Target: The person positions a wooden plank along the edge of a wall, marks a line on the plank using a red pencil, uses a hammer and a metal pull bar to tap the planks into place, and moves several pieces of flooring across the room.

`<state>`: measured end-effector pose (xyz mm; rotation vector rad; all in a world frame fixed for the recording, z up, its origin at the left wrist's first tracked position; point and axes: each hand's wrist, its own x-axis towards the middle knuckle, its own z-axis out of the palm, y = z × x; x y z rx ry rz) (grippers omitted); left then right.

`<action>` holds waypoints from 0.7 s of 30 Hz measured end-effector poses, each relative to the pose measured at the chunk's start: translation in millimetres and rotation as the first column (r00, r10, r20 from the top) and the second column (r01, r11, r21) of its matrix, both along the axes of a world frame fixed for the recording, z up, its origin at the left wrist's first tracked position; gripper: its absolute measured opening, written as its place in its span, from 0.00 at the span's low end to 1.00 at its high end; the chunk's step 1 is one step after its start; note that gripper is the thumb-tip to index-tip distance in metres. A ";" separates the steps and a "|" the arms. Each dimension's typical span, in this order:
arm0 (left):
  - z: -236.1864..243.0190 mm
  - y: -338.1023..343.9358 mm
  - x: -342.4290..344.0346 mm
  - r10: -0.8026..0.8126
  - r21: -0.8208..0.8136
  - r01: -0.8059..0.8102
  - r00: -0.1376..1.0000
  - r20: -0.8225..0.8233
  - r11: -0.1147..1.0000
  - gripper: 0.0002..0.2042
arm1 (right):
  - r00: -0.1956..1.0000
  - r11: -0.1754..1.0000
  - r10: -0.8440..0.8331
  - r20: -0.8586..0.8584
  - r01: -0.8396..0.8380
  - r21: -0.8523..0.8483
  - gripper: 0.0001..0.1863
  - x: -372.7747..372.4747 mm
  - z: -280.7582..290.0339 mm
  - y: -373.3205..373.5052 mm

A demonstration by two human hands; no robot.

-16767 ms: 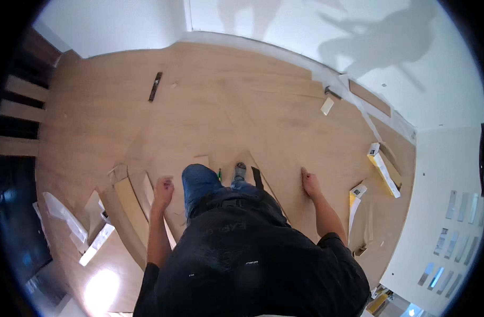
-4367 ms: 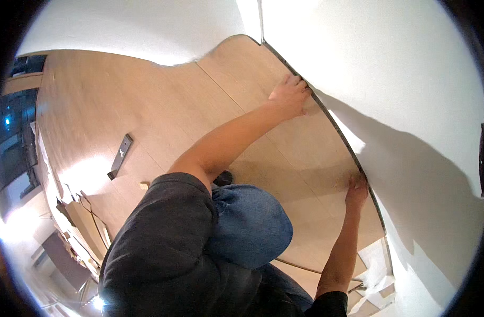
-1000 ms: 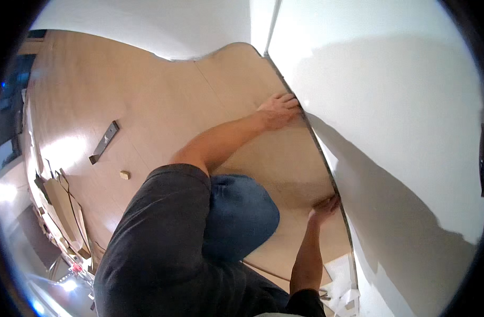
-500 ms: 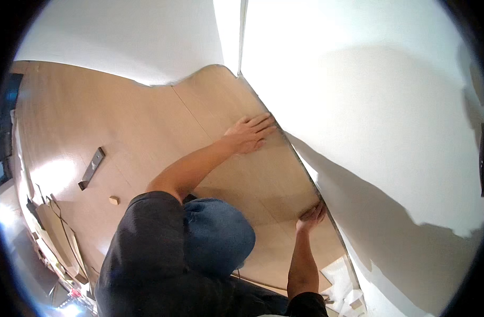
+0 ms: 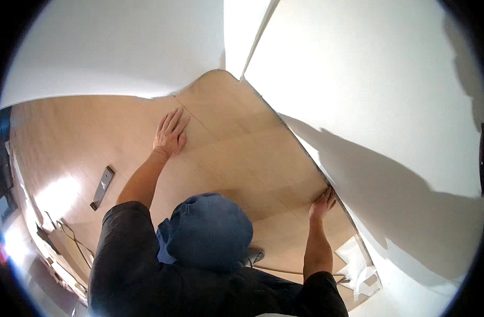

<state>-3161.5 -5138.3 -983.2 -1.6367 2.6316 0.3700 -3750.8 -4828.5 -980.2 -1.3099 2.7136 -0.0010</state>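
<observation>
Two bare hands rest well apart at floor level; the left hand [image 5: 170,133] has just moved away from the wall edge and lies palm down, fingers slightly spread, holding nothing, on the boards past the seam; the right hand [image 5: 323,204] is still at the edge of the plank [image 5: 268,156] beside the white wall [image 5: 390,121]; whether its fingers grip anything, I can't tell; so that edge seems down to one hand; a dark flat bar [image 5: 102,188] lies near the left forearm [image 5: 142,177].
</observation>
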 end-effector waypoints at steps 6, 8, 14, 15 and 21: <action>0.8 -2.0 27.9 0.011 -0.020 -0.012 0.999 -0.050 1.000 0.29 | 0.918 0.932 -0.287 0.273 0.334 -0.142 0.33 85.3 -0.4 -48.2; -14.6 -3.0 6.0 -0.017 -0.001 0.017 0.999 -0.033 1.000 0.28 | 0.961 0.957 -0.267 -0.077 0.274 0.092 0.35 98.3 -38.1 -30.1; 8.8 -21.5 16.1 -0.046 0.066 0.045 0.999 0.017 0.997 0.30 | 0.893 0.956 -0.293 0.343 0.275 0.101 0.37 264.9 29.4 -82.4; 6.8 -42.5 1.1 -0.048 0.021 0.048 0.999 0.013 0.999 0.30 | 0.856 0.965 -0.262 0.446 0.247 0.093 0.37 266.7 67.5 -115.6; -25.6 -32.2 -29.0 -0.197 -0.158 0.188 0.980 -0.040 0.969 0.31 | 0.882 0.977 -0.176 0.437 0.102 0.188 0.34 267.8 104.2 -44.8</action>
